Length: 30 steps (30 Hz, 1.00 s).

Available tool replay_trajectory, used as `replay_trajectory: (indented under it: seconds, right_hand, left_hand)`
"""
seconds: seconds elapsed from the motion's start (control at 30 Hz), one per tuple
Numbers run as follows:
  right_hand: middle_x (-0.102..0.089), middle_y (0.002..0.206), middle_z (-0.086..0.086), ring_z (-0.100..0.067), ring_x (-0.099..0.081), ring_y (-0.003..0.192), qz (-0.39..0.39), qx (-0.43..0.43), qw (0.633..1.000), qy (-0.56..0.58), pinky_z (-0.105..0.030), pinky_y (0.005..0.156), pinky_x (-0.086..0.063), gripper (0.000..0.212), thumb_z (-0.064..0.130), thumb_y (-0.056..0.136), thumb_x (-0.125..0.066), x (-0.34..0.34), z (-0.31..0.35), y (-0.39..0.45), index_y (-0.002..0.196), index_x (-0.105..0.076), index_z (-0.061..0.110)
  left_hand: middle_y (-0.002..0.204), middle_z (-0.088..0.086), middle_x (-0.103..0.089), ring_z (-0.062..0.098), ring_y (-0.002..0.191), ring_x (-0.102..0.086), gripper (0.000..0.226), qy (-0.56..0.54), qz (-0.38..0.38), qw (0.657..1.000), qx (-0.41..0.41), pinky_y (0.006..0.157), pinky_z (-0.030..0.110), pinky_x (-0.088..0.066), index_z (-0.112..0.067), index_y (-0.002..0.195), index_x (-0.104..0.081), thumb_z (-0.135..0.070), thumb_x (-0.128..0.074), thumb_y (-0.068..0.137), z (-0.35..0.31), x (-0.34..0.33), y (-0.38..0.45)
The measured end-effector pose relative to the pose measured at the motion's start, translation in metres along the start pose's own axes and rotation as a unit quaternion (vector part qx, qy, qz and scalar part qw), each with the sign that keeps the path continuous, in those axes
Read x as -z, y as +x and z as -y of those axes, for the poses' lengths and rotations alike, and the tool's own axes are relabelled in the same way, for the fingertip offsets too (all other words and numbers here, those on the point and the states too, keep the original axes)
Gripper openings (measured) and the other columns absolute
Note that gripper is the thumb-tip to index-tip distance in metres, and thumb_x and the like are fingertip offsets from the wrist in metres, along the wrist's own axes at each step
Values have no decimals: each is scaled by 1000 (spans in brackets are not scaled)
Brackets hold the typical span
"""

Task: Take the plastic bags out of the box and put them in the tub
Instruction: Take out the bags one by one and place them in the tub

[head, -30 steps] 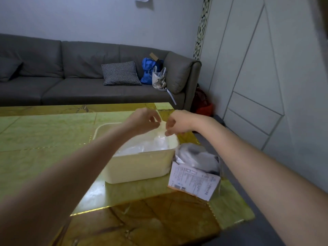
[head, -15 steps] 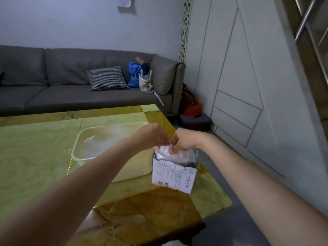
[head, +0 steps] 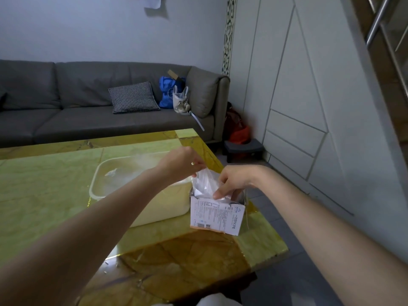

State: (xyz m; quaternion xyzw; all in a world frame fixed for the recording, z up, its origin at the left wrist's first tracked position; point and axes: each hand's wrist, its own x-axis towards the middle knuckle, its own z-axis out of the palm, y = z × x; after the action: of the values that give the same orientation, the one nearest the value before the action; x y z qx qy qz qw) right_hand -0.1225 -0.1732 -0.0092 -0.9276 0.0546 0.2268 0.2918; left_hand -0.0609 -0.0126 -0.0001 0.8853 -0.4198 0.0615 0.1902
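From the head camera I see my left hand (head: 181, 164) hovering over the near right corner of the cream rectangular plastic tub (head: 159, 208), its fingers curled and pinching the top edge of a thin clear plastic bag (head: 205, 182). The bag stands up out of the open top of the small white printed cardboard box (head: 217, 215), which sits on the table just at the tub's 3 o'clock side, touching or nearly touching its wall; I cannot tell which. My right hand (head: 234, 180) comes in from 4 o'clock, with fingers bent down onto the bag at the box's opening and the thumb pressing it near the box rim. More crumpled clear plastic (head: 123, 173) lies inside the tub, toward its far side.

The tub and box rest on a glossy green-and-amber marble-patterned table (head: 44, 195), near its right edge. Beyond it, at 12 o'clock, stands a long grey fabric sofa (head: 77, 102) with a black-and-white houndstooth cushion (head: 133, 97) and a blue bag (head: 167, 91) beside its right armrest.
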Motion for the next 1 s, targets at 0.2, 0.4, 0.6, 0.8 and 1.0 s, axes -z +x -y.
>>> replay_trajectory:
  seconds: [0.2, 0.4, 0.6, 0.8, 1.0]
  right_hand:
    - [-56, 49, 7, 2, -53, 40, 29, -13, 999, -21, -10, 41, -40, 32, 16, 84, -70, 3, 7, -8, 61, -50, 10]
    - [-66, 80, 1, -9, -58, 68, -113, 44, 992, -48, -19, 58, -48, 23, 30, 77, -77, 21, 13, -16, 87, -72, 10]
    - [-59, 109, 5, -12, -57, 100, -152, 174, 959, 164, -23, 78, -48, 39, 31, 80, -73, 38, 47, -25, 112, -58, 15]
    - [-53, 59, -1, -4, -43, 42, -356, 205, 856, 314, -16, 42, -34, 28, 19, 97, -52, 47, 80, -17, 70, -60, 15]
    - [-61, 71, 8, 4, -55, 59, -364, 280, 886, 65, -15, 62, -45, 16, 17, 91, -60, 47, 104, -12, 96, -71, 6]
  left_hand:
    - [83, 5, -73, 6, 61, -64, 19, -100, -91, 990, 47, 58, 20, -49, -10, 98, -73, -18, -56, 92, -3, 12, 4]
    - [82, 3, -67, 3, 61, -62, 18, -288, -250, 914, 137, 51, 12, -48, -8, 102, -67, -15, -54, 92, -5, 41, 13]
    - [68, -3, -59, 8, 59, -59, 13, -279, -319, 889, 172, 62, 24, -53, -8, 94, -64, -16, -53, 93, -1, 54, 11]
    - [79, 1, -61, 8, 56, -55, 19, -371, -248, 880, 162, 55, 21, -48, -9, 102, -57, -23, -57, 90, 7, 65, -3]
    - [74, -7, -61, 1, 45, -37, 28, -526, 72, 843, 88, 42, 9, -35, -8, 105, -64, -24, -61, 81, 10, 59, -17]
